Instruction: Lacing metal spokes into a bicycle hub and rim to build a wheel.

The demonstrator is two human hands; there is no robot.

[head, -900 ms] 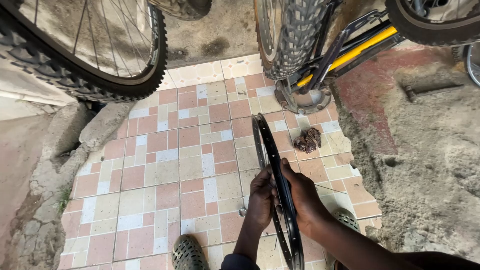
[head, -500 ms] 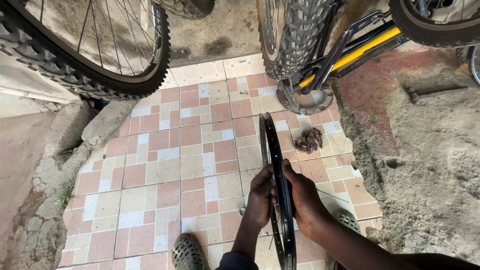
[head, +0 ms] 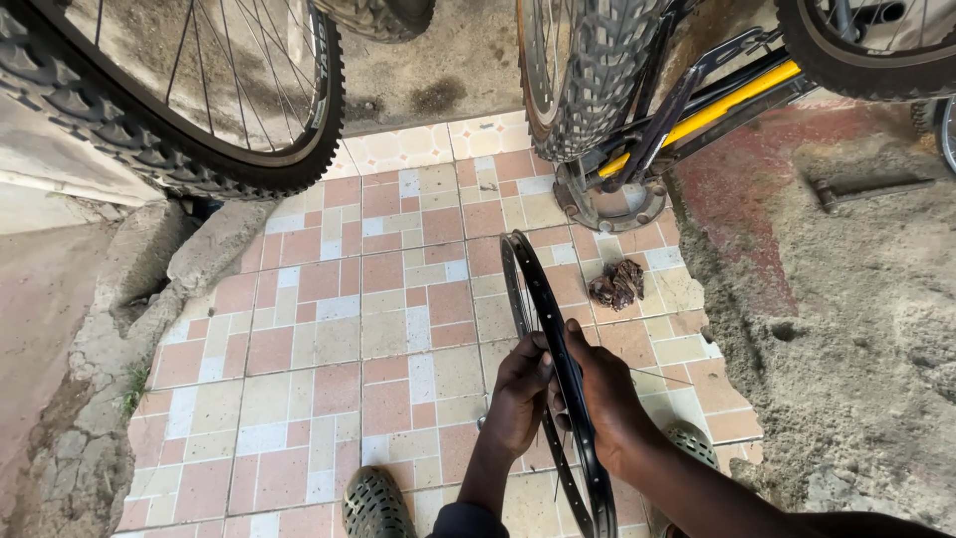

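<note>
A bare black metal bicycle wheel rim [head: 546, 329] stands on edge on the pink-and-cream tiled floor [head: 329, 349], running from 6 to 12 o'clock. The left hand [head: 520, 394] at 9 o'clock and right hand [head: 609, 394] at 3 o'clock both close their fingers around it.

I am reaching both forearms forward and down from the lower edge of the view. My left hand [head: 520, 391] is curling its fingers inward, thumb raised toward the right. My right hand [head: 609, 399] is closing in a grip, knuckles turned outward, wrists close together.
</note>
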